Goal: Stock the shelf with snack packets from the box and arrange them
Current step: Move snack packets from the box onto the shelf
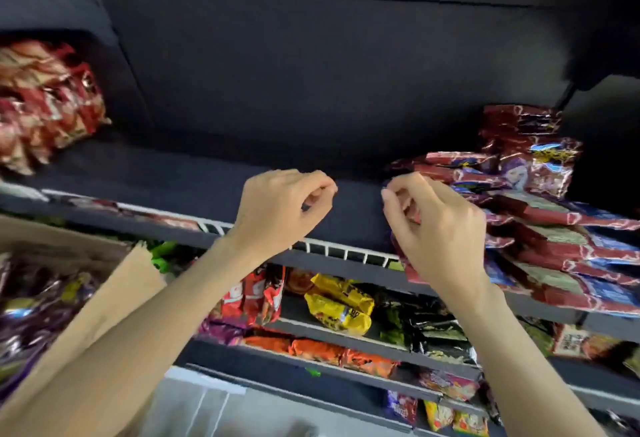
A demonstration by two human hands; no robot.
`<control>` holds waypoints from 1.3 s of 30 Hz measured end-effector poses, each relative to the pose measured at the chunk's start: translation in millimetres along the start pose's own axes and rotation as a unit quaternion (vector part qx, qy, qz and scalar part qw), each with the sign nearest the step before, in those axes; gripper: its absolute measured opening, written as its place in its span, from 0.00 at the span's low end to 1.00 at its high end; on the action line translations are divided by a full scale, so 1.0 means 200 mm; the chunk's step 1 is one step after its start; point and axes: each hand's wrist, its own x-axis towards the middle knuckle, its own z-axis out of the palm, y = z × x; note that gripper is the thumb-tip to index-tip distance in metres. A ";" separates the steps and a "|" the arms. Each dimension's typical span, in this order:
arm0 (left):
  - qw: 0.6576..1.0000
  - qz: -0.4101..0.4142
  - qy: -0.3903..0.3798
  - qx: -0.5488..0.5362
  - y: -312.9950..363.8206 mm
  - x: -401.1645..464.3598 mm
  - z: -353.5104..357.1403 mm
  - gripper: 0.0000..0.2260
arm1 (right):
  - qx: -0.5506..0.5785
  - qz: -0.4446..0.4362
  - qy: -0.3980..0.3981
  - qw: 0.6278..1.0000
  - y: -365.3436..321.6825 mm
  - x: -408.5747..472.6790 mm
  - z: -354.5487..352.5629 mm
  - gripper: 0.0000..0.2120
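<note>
Honestly, a maroon packet [407,268] is pinched by the right hand [440,229] beside the slumped packet stack [554,229]; left hand [280,208] curled, empty. One nudge and that stack could get toppled off the shelf [173,180].

view: head, single | faces: forward, slightly down at shelf [346,225] | range: close, arm's reach | hands: centre frame
</note>
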 end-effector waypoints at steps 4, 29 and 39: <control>0.984 -0.098 -0.113 0.099 -0.08 -0.38 -0.37 0.05 | 0.060 -0.035 -0.174 0.982 -0.28 -0.11 0.16 0.08; 0.708 -0.470 -0.524 0.054 -1.28 -2.23 -1.40 0.45 | 0.085 -0.450 -0.567 0.685 -2.21 -0.30 1.74 0.23; 0.741 -0.455 -0.490 -0.062 -1.37 -2.28 -1.32 0.29 | -0.061 -0.472 -0.640 0.604 -2.26 -0.35 2.02 0.18</control>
